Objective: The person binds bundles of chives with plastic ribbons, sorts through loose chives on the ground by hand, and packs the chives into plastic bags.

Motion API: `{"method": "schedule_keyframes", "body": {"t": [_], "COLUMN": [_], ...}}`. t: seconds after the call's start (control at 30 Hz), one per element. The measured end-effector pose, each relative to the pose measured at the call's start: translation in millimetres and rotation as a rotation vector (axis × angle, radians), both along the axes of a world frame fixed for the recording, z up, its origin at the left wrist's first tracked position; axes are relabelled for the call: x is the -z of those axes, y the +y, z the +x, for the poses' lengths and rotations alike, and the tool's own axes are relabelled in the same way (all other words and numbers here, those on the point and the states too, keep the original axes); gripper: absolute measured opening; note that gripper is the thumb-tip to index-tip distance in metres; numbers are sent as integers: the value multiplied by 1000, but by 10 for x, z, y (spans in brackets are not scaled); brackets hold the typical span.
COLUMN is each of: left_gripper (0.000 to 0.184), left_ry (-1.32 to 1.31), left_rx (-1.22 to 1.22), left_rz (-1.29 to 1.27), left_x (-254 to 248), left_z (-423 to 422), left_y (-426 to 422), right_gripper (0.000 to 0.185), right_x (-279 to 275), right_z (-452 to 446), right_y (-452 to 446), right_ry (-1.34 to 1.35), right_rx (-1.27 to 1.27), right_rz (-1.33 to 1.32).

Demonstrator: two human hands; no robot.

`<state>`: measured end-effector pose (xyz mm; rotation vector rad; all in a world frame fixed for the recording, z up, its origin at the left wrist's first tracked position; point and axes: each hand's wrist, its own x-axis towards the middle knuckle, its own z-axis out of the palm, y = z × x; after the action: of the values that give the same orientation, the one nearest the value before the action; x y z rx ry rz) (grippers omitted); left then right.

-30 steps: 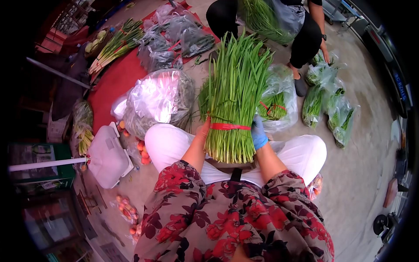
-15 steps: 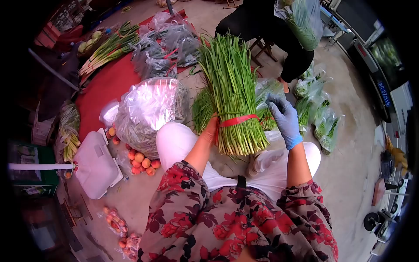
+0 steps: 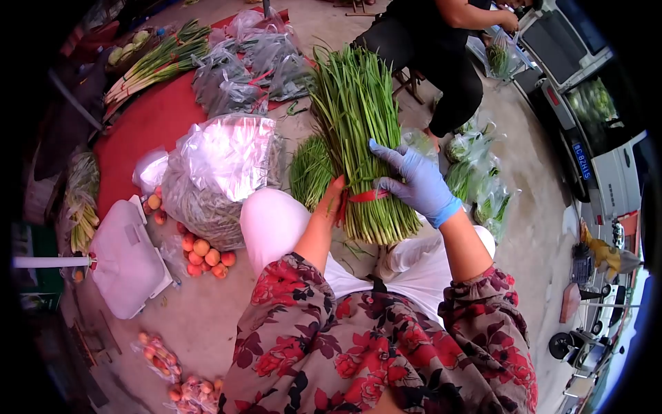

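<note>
A thick bundle of long green garlic chives point(image 3: 355, 114) stands in front of me, leaf tips away and cut ends toward me. A red band point(image 3: 369, 196) circles it near the cut ends. My bare left hand point(image 3: 332, 196) grips its left side, the fingers mostly hidden behind the stems. On the right side, my right hand point(image 3: 420, 181) in a blue glove is closed against the bundle, two digits showing across the stems around the band. Just left of it, another bunch of chives point(image 3: 310, 172) is on the ground.
Peaches point(image 3: 207, 257) lie by a large clear bag point(image 3: 221, 165) of greens at left, near a pale box point(image 3: 131, 262). Bagged greens point(image 3: 476, 179) line the right side. A person in black point(image 3: 441, 69) is ahead; a parked van point(image 3: 593, 131) stands at right.
My right hand has moved left from beside the bundle and closed on its right side, over part of the red band. The other person's arms now show near the van.
</note>
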<state>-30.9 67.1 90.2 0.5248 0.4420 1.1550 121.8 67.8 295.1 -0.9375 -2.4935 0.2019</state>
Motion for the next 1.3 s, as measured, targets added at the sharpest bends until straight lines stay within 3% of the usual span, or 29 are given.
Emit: {"method": "schedule_keyframes", "body": {"t": [0.1,0.2,0.3,0.43,0.53,0.57,0.63,0.8,0.87,0.97,1.07,1.1,1.27,1.3], "left_gripper": [72,76,82,80,67,64,55,56,57,58,59,58,53,54], "left_ry": [-6,-10,-24,-80,-113,-120,-132,-163,-164,-190,-213,-208,-123,-82], "left_rx": [-18,-67,-120,-132,-151,-151,-144,-120,-140,-110,-116,-149,-420,-372], "left_rz": [-5,7,-8,-67,-126,-158,-199,-184,-167,-163,-170,-165,-80,-67], "left_x": [39,113,139,111,236,282,229,216,301,-28,117,181,543,302], "left_z": [-72,-132,-150,-177,-182,-189,-204,-196,-166,-194,-210,-220,-293,-365], "left_y": [-26,-52,-98,-210,-182,-176,-183,-217,-243,-371,-306,-267,-68,-137], "right_gripper": [31,22,14,4,4,5,7,12,11,11,12,15,16,17], "right_x": [87,211,260,397,507,530,416,523,494,364,142,199,533,721], "right_z": [-63,-105,-155,-160,-246,-266,-340,-207,-241,-174,-50,70,434,516], "right_y": [6,29,11,-108,-130,-182,-306,-311,-364,-417,-605,-617,-676,-677], "right_ry": [27,24,55,432,694,947,1007,1297,1357,1337,1222,1144,708,560], "right_rx": [46,67,61,283,157,120,122,35,141,169,119,95,519,561], "right_rz": [-138,-198,-81,-340,-160,-483,-661,-983,-1084,-1341,-1512,-1470,-1051,-986]}}
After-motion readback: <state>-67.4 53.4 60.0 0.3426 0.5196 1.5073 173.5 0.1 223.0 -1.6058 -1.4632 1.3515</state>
